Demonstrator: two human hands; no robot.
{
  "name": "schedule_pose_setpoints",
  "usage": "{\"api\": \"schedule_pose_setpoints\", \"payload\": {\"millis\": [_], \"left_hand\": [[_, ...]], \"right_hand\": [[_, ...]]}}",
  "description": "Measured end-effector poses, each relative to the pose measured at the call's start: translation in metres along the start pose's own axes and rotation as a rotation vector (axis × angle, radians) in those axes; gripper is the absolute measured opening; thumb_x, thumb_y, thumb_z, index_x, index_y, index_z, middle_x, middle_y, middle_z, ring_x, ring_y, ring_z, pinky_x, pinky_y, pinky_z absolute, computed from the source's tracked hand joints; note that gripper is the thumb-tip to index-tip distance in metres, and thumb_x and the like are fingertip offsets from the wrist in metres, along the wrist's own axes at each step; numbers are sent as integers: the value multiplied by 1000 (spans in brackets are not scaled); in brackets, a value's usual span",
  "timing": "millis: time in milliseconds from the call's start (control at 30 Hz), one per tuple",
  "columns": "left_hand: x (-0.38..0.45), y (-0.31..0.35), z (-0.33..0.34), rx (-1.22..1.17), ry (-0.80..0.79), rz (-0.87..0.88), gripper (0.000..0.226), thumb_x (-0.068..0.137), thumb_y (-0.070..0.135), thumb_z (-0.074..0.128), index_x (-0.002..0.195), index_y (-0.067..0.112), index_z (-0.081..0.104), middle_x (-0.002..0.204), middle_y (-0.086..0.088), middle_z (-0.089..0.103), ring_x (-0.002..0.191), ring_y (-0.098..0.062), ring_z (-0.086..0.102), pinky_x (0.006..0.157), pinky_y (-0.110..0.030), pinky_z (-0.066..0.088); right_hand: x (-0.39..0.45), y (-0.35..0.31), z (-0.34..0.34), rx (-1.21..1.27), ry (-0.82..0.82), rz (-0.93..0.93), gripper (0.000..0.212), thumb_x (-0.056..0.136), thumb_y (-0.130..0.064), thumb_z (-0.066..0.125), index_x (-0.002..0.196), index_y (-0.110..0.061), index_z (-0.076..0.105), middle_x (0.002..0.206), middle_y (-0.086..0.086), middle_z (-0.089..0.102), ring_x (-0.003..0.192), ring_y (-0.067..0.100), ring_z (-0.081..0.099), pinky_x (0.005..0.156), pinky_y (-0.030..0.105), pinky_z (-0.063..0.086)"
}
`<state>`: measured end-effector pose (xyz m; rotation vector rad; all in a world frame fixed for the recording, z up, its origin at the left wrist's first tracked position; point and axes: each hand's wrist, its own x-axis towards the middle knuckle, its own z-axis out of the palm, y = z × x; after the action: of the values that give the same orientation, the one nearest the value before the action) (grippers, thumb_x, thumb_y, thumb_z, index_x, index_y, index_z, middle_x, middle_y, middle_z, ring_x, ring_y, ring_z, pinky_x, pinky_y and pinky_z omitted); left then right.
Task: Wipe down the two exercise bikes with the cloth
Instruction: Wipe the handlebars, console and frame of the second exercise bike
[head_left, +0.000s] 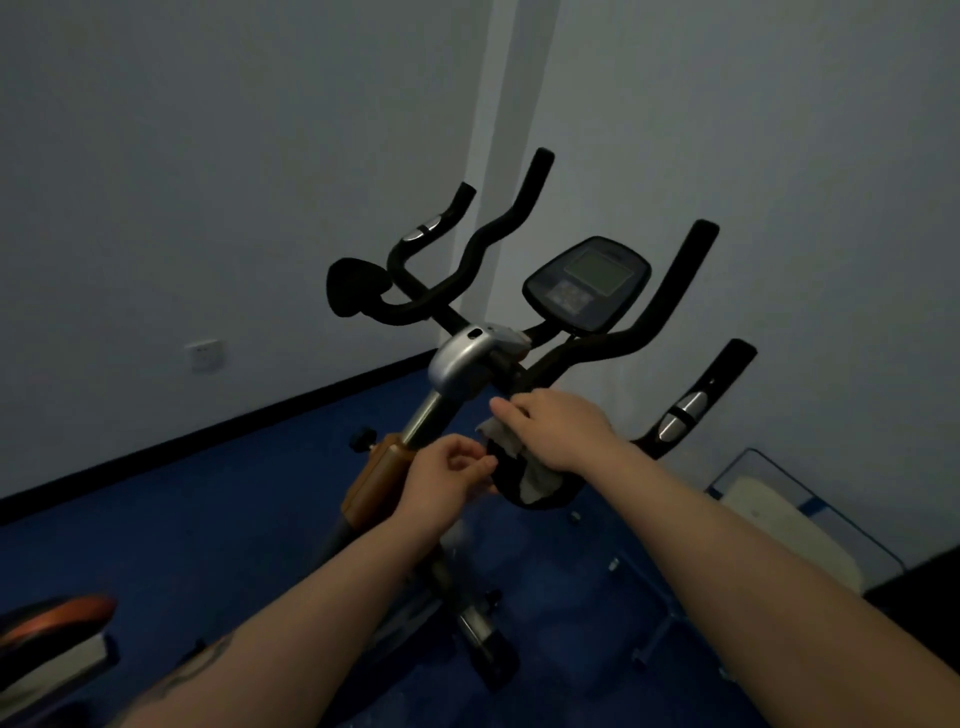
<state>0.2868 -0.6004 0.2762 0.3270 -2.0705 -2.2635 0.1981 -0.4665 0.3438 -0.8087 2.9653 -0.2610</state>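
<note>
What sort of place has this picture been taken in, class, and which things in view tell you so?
Probably a small home or workout room. A black-handled exercise bike with a grey-screened display console stands on blue carpeted floor against bare white walls, and an orange part of something else shows at lower left.

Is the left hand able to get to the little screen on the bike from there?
Probably yes. The left hand sits low by the handlebar, and open air lies between it and the screen above.

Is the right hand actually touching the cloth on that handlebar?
Touching: the head view shows the right hand pressed over the cloth, wrapping it round the handlebar.
</note>
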Motion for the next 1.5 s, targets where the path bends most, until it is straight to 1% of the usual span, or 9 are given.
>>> {"api": "schedule_pose_setpoints", "payload": {"millis": [133,300,433,633,833,1000,1167,1367,1500], "left_hand": [[3,8,-5,89,-9,104,15,85,0,68,90,12,62,80,-2,67,66,-1,65,56,-14,48],[8,17,-8,179,-52,208,15,88,7,67,101,15,68,94,2,69,86,-4,64,69,-15,49],[15,24,-9,186,-115,240,17,91,8,64,102,19,68,95,6,69,83,6,63,71,-11,49],[34,28,-19,285,-227,242,21,89,9,67,109,14,71,98,3,72,94,-6,66,84,-18,52],[46,26,-23,338,-299,281,18,87,9,69,100,21,70,90,8,72,87,-2,67,76,-11,50],[44,16,-23,262,-296,282,20,87,10,68,99,26,68,91,6,72,89,-6,68,82,-24,54],[48,16,-25,266,-316,288,17,88,13,69,101,23,68,89,6,71,87,-9,68,84,-33,56],[43,14,-25,245,-302,291,20,89,17,67,109,18,69,93,11,69,90,-8,66,84,-38,57],[46,15,-27,255,-322,288,18,89,19,68,106,25,67,92,11,69,89,-10,67,83,-43,57]], "right_hand": [[-14,7,17,-19,183,292,63,99,-59,12,96,-22,62,99,6,67,93,28,61,68,34,39],[-31,6,25,143,201,513,61,101,-54,12,110,-16,59,107,10,65,95,27,59,70,34,40],[-43,-2,27,223,237,622,55,102,-51,16,105,-14,58,103,8,63,80,21,52,66,34,38],[-66,-19,39,251,269,794,42,102,-49,20,95,-17,46,96,3,59,83,21,55,66,34,42],[-54,-17,19,310,202,785,41,103,-46,20,90,-20,50,94,2,61,82,20,56,71,34,45],[-72,-52,46,451,544,941,37,101,-50,24,95,-21,46,92,0,59,76,16,56,66,36,47],[-72,-50,40,395,416,997,43,102,-48,20,115,-17,46,104,5,61,82,19,54,64,33,40],[-69,-99,75,655,773,1145,33,100,-51,28,99,-20,41,96,5,62,79,19,58,67,38,51],[-68,-95,77,780,690,1156,35,101,-49,28,111,-19,43,111,6,61,93,22,59,77,34,49]]}}
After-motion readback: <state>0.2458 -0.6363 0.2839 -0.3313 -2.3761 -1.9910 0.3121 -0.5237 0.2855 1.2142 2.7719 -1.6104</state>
